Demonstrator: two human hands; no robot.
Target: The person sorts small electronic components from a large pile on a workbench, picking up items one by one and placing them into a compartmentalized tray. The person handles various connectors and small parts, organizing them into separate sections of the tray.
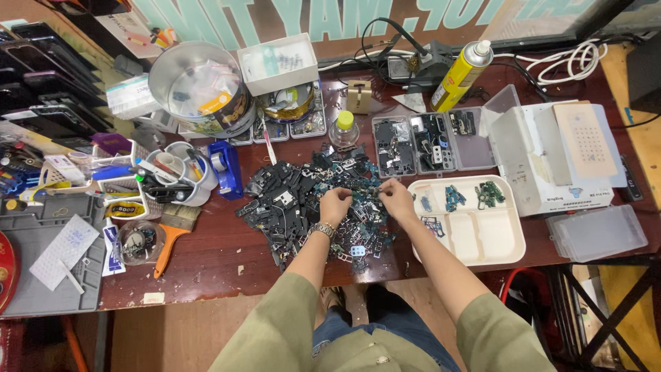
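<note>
Both hands, left hand [335,204] and right hand [397,198], pinch into the parts pile [303,200] mid-bench; pieces look light, stiff, fragile, best held by edges.

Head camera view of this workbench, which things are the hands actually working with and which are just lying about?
In use:
- left hand and right hand, both in the pile of small dark phone parts
- white divided tray with a few sorted parts
- clear compartment box

Lying about:
- yellow spray can
- orange-handled brush
- blue tape dispenser
- round tin
</note>
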